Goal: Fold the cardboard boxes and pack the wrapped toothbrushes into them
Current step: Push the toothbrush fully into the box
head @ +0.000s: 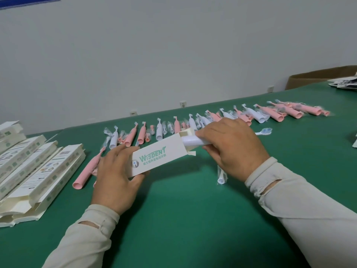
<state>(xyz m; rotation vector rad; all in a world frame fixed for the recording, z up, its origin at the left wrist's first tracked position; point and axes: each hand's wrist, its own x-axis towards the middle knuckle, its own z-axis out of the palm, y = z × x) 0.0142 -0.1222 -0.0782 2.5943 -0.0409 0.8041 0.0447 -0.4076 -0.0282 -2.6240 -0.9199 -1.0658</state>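
Note:
My left hand (114,176) grips the closed end of a white cardboard box (160,155) with green lettering, held above the green table. Its other end is open, flaps spread. My right hand (229,147) holds a white wrapped toothbrush (190,141) whose front part is inside the open end of the box. A small wrapped brush head (220,176) lies on the table under my right hand.
A long row of pink and white wrapped toothbrushes (212,118) lies across the green table (183,219) behind my hands. A pink toothbrush (87,171) lies left of my left hand. Flat and folded boxes (34,171) are stacked at the left. A brown carton (318,76) stands far right.

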